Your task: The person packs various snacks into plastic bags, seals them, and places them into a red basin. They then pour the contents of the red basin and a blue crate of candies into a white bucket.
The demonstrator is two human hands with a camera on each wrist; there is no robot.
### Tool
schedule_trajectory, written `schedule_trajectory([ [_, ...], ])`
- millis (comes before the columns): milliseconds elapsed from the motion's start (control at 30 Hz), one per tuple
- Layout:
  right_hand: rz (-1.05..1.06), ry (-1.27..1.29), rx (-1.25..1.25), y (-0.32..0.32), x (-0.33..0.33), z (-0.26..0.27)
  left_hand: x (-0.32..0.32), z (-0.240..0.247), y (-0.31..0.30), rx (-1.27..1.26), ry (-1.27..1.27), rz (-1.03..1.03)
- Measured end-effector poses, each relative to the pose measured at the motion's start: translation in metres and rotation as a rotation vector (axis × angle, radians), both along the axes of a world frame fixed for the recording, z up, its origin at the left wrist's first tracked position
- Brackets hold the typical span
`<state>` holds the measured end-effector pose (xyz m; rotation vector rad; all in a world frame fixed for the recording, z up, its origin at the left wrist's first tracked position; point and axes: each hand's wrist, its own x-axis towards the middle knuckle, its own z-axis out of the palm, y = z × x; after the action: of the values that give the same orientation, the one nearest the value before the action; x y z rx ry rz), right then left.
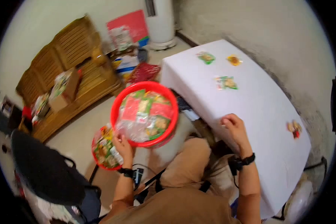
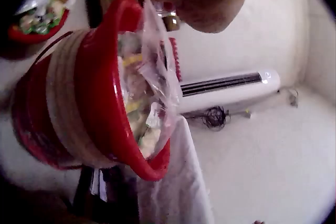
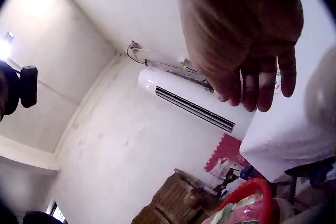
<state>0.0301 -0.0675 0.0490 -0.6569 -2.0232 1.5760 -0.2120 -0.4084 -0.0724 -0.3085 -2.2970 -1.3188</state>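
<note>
A red bucket (image 1: 174, 128) stands in front of the person, filled with packaged snack packets (image 1: 158, 125). At its near left rim, my left hand (image 1: 124, 149) pinches a clear plastic bag (image 1: 128, 128). In the left wrist view the clear plastic (image 2: 160, 71) stretches up from the bucket's mouth to the fingers. My right hand (image 1: 236, 130) is over the near edge of the white-covered table (image 1: 254, 112), its fingers loosely bent with nothing between them. The right wrist view shows this hand (image 3: 247, 40) with its fingers hanging down.
Several small packets lie apart on the table, including a green one (image 1: 206, 57) and a yellow one (image 1: 234, 60). Below the left hand sits a smaller red basin (image 1: 97, 158) of packets. A wooden bench (image 1: 82, 74) stands at left, a black chair (image 1: 44, 171) nearer.
</note>
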Motion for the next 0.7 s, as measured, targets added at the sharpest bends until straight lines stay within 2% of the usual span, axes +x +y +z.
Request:
schedule_trajectory([
  [33,-0.024,-0.004,0.051,0.003,0.001,-0.002,-0.005,0.005,0.008,-0.18,0.148,-0.054],
  [100,-0.022,0.018,0.027,0.012,0.005,-0.009,-0.009,0.013,0.033,-0.392,0.027,-0.116],
  [133,-0.041,0.007,0.057,0.013,0.008,-0.008,-0.017,0.006,0.044,-0.371,0.047,-0.182],
  [200,-0.086,0.002,0.085,0.023,0.023,-0.005,-0.031,-0.012,0.048,-0.583,-0.178,-0.22],
  [300,-0.108,-0.081,0.133,0.034,0.039,-0.006,-0.049,-0.044,0.04,-0.487,-0.23,-0.327],
  [367,-0.151,-0.103,0.242,0.048,0.067,-0.009,-0.062,-0.059,0.033,-0.558,-0.187,-0.37],
  [433,-0.21,-0.151,0.289,0.061,0.097,-0.016,-0.076,-0.074,0.032,-0.626,-0.22,-0.256],
  [500,-0.306,-0.221,0.298,0.063,0.133,-0.011,-0.037,0.002,0.052,-0.815,-0.293,-0.218],
  [567,-0.421,-0.224,0.267,0.064,0.167,-0.012,-0.065,-0.042,0.051,-0.542,0.128,-0.216],
  [600,-0.507,-0.277,0.346,0.068,0.186,-0.016,-0.06,-0.031,0.065,-0.466,0.266,-0.248],
  [633,-0.599,-0.349,0.404,0.071,0.21,-0.018,-0.055,-0.022,0.078,-0.469,0.277,-0.276],
  [700,-0.783,-0.542,0.563,0.08,0.262,-0.028,-0.04,-0.006,0.101,-0.392,0.109,-0.557],
])
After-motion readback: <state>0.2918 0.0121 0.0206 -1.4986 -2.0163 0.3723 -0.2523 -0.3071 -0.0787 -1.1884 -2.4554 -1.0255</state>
